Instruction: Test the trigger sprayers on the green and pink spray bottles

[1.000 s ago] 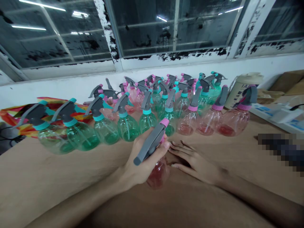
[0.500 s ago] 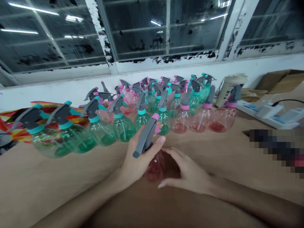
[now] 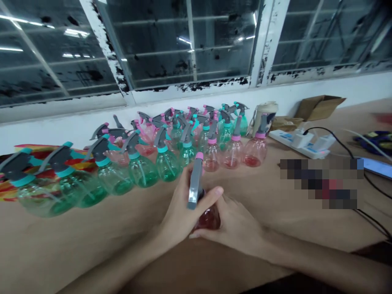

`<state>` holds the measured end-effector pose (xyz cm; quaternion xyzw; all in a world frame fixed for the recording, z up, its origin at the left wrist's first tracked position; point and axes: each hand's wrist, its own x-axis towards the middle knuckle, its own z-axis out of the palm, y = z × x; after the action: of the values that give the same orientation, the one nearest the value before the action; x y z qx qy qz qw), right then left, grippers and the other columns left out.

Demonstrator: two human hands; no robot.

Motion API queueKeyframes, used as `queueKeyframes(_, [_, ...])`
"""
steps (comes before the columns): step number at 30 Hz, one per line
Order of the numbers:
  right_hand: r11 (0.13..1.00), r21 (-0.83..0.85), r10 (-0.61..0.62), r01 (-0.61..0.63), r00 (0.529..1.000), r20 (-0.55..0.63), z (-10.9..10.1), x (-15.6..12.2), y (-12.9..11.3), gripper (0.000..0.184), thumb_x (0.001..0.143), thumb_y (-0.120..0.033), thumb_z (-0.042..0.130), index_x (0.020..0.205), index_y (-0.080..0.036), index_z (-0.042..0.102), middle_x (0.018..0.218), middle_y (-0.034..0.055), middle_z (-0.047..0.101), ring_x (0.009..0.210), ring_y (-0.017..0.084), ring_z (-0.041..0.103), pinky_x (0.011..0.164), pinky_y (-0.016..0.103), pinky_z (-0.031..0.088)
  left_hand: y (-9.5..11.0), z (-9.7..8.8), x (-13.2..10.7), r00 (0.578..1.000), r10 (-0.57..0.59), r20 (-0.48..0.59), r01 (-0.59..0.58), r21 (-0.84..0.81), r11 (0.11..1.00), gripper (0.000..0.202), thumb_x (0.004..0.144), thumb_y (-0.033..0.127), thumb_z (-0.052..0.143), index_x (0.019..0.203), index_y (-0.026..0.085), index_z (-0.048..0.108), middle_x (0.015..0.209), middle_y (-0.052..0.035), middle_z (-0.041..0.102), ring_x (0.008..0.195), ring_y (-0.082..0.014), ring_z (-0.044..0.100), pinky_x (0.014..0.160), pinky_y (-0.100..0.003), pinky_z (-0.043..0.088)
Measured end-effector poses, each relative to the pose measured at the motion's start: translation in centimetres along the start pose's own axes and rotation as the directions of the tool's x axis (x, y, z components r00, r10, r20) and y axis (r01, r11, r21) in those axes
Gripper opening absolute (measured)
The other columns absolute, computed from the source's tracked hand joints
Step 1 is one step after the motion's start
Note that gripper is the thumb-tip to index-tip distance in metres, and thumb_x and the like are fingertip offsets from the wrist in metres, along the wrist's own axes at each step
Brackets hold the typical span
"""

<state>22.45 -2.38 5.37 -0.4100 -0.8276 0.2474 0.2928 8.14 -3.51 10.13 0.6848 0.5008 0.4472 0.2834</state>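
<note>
Directly in front of me is a pink spray bottle (image 3: 210,218) with a grey trigger head and a pink nozzle tip facing away. My left hand (image 3: 186,208) is wrapped around its neck, just under the head, thumb across the near side. Lower down, my right hand (image 3: 237,220) grips the body, its thumb along the near bottom and its fingers on the far right side. Much of the bottle is hidden by both hands. Beyond them stand a green spray bottle (image 3: 143,171) and several more in a row, and a pink spray bottle (image 3: 255,152) ends that row on the right.
More spray bottles crowd behind the front row, near the wall. Colourful wrapping (image 3: 39,153) lies at left. To the right are a cup (image 3: 260,112), a power strip (image 3: 301,143) with chargers, a cardboard box (image 3: 318,108), cables and a phone (image 3: 378,167). One patch is pixelated.
My right hand has closed onto the pink bottle's body, where it was apart before. The bottle's head has turned more upright. The view has swung to the right.
</note>
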Motion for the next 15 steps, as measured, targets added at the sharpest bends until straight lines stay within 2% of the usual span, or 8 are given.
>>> queueKeyframes(4, [1.000, -0.013, 0.024, -0.024, 1.000, 0.003, -3.1, -1.6, 2.9, 0.059, 0.063, -0.063, 0.066, 0.101, -0.021, 0.049, 0.096, 0.0075, 0.063, 0.086, 0.026, 0.061, 0.070, 0.039, 0.049, 0.8, 1.2, -0.3, 0.981, 0.005, 0.194, -0.010, 0.022, 1.000, 0.072, 0.081, 0.041, 0.059, 0.139, 0.026, 0.018, 0.144, -0.0110, 0.032, 0.130, -0.0295, 0.034, 0.107, -0.050, 0.028])
queueKeyframes(6, [0.996, -0.045, 0.076, -0.075, 0.997, 0.011, -5.1, -2.3, 5.1, 0.059, 0.064, -0.064, 0.064, 0.102, -0.021, 0.048, 0.091, 0.0068, 0.064, 0.079, 0.025, 0.061, 0.065, 0.037, 0.049, 0.6, 1.9, -0.6, 0.972, 0.023, 0.235, -0.040, 0.068, 0.997, 0.072, 0.082, 0.040, 0.058, 0.139, 0.025, 0.018, 0.147, -0.0116, 0.027, 0.134, -0.0299, 0.027, 0.109, -0.053, 0.024])
queueKeyframes(8, [0.991, -0.093, 0.088, -0.092, 0.995, -0.052, -7.2, -2.9, 7.5, 0.061, 0.065, -0.063, 0.064, 0.105, -0.020, 0.048, 0.094, 0.0078, 0.064, 0.081, 0.025, 0.062, 0.067, 0.037, 0.049, 0.0, 2.5, -0.8, 0.970, 0.014, 0.244, -0.045, 0.119, 0.992, 0.066, 0.083, 0.038, 0.057, 0.138, 0.027, 0.021, 0.145, -0.0104, 0.029, 0.133, -0.0285, 0.028, 0.108, -0.054, 0.025])
queueKeyframes(11, [0.971, -0.228, 0.038, -0.079, 0.983, -0.178, -10.6, -3.6, 10.7, 0.063, 0.066, -0.061, 0.065, 0.110, -0.020, 0.049, 0.101, 0.0095, 0.062, 0.092, 0.028, 0.059, 0.077, 0.040, 0.047, -1.4, 3.0, -0.8, 0.973, -0.056, 0.225, 0.018, 0.171, 0.985, 0.055, 0.085, 0.038, 0.053, 0.133, 0.031, 0.027, 0.140, -0.0070, 0.037, 0.127, -0.0251, 0.039, 0.105, -0.050, 0.034])
queueKeyframes(15, [0.918, -0.367, 0.031, -0.148, 0.951, -0.307, -15.4, -4.0, 13.9, 0.063, 0.068, -0.059, 0.064, 0.113, -0.017, 0.051, 0.102, 0.0126, 0.061, 0.090, 0.028, 0.058, 0.076, 0.037, 0.045, -3.0, 2.9, -0.6, 0.975, -0.155, 0.161, 0.123, 0.194, 0.973, 0.038, 0.088, 0.042, 0.047, 0.124, 0.033, 0.036, 0.130, -0.0041, 0.047, 0.117, -0.0232, 0.049, 0.097, -0.046, 0.043])
